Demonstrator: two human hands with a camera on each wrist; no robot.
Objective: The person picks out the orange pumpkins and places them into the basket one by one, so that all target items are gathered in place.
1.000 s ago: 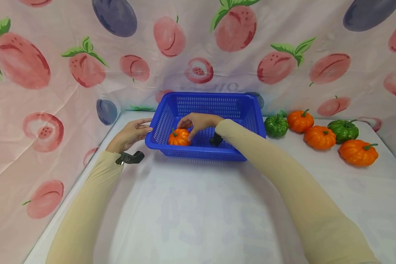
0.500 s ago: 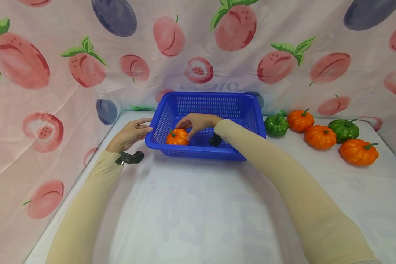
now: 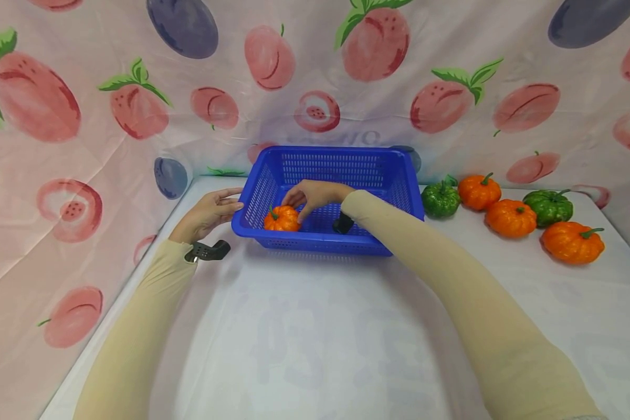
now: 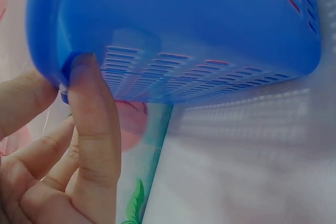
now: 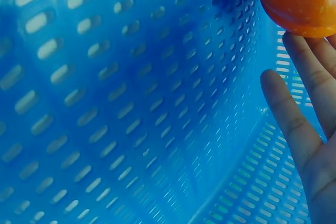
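Observation:
A blue perforated basket [image 3: 322, 238] stands against the back cloth. My left hand [image 3: 210, 213] pinches its left rim; in the left wrist view the thumb [image 4: 94, 124] presses up under the lip while a finger lies on the rim's other side. Inside the basket, at the front left corner, sits a small orange pumpkin [image 3: 280, 219] with a green stem. My right hand [image 3: 317, 194] reaches in from above and holds the pumpkin's right side between thumb and fingers. The right wrist view shows fingertips at the pumpkin's surface [image 5: 302, 3] and another finger held away.
Right of the basket, a green pumpkin [image 3: 440, 200] stands close to its wall. Farther right are orange pumpkins [image 3: 510, 219] and another green pumpkin [image 3: 548, 208], grouped on the white tabletop [image 3: 315, 326]. A fruit-print cloth [image 3: 373, 116] hangs behind and at the left.
The orange pumpkin in the basket has shifted slightly left toward the corner, and its stem has turned a little. Both hands stay nearly where they were.

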